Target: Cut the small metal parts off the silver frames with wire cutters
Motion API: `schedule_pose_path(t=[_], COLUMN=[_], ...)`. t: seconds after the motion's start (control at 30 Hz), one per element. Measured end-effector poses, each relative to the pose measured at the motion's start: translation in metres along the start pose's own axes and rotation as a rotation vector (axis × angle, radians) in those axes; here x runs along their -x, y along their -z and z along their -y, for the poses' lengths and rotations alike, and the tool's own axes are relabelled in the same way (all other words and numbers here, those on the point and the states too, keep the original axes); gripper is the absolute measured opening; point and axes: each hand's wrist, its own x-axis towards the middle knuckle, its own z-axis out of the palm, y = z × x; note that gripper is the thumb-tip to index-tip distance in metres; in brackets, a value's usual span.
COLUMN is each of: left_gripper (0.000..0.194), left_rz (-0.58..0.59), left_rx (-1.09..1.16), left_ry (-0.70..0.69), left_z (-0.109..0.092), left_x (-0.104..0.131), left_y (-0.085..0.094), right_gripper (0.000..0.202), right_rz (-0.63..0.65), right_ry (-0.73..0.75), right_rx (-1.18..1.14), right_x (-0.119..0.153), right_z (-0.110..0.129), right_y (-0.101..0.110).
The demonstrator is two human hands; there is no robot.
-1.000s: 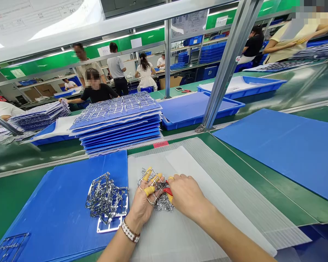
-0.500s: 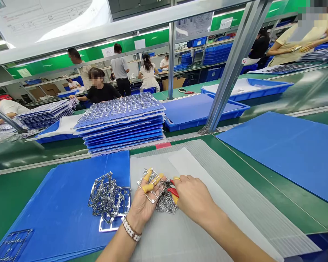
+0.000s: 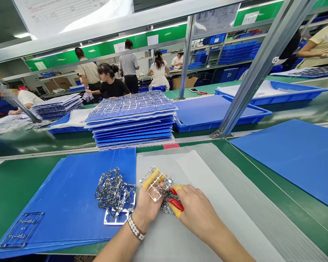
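My left hand (image 3: 148, 200), with yellow covers on its fingers, holds a silver metal-look frame (image 3: 154, 198) with small parts inside it. In my right hand (image 3: 194, 209) are red-handled cutters (image 3: 176, 204), their tip at the frame's right side. Under both hands a heap of small silver pieces (image 3: 167, 206) lies on the grey sheet (image 3: 164, 242). To the left, a tangled pile of dark shiny frames (image 3: 113, 193) rests on a blue sheet (image 3: 71, 203). One flat frame (image 3: 23, 230) sits at that sheet's lower left corner.
Behind the metal rail stands a tall stack of blue sheets (image 3: 133, 129) topped with frames. Blue trays (image 3: 191, 127) are right of it. A slanted metal post (image 3: 251, 80) rises at the right, near another blue sheet (image 3: 297, 156). Several people work beyond.
The view has shifted, so the bench things sit differently in it. The cutters' handles look further apart, and the held frame is turned a little. The person in black now faces left.
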Motion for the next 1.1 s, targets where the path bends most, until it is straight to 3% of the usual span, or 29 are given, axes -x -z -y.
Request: schedule_pose_path(t=[0.3, 0.83, 1.1], left_gripper=[0.034, 0.039, 0.037], left_rz=[-0.023, -0.096, -0.105], left_rx=[-0.317, -0.494, -0.547], left_ry=[-0.124, -0.211, -0.242], left_z=[0.006, 0.011, 0.011], left_x=[0.005, 0.001, -0.001], left_y=[0.002, 0.011, 0.014], right_gripper=[0.013, 0.016, 0.02], right_rz=[0.108, 0.043, 0.105], right_ry=[-0.012, 0.024, 0.025], right_rx=[0.144, 0.27, 0.254], right_x=[-0.009, -0.008, -0.009], right_z=[0.011, 0.016, 0.021], right_y=[0.01, 0.007, 0.015])
